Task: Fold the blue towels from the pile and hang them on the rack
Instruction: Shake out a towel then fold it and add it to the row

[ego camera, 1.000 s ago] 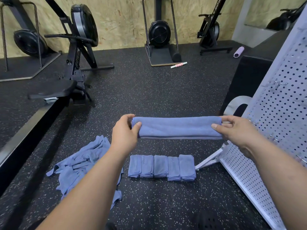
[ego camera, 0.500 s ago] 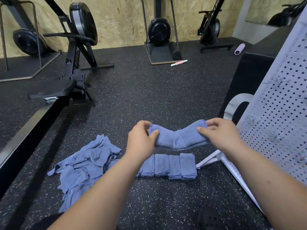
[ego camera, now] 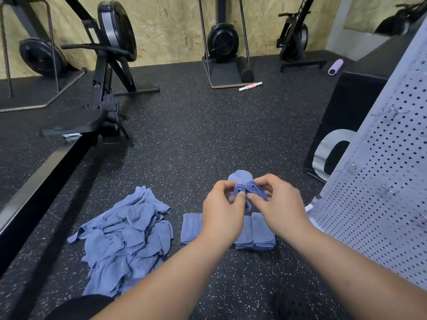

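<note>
Blue towel (ego camera: 240,178) doubled — left grip (ego camera: 223,213) and right grip (ego camera: 277,209) pinch its edges together — rack (ego camera: 381,181) close alongside.

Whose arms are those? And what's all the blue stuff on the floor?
The camera sits on a person's head, looking down, so you see only their arms. Their left hand and right hand pinch the two ends of one folded blue cloth towel together. On the black speckled rubber floor lie a crumpled pile of blue towels, left, and a neat row of folded blue towels below the hands. The white board full of holes on the right is the rack.
</note>
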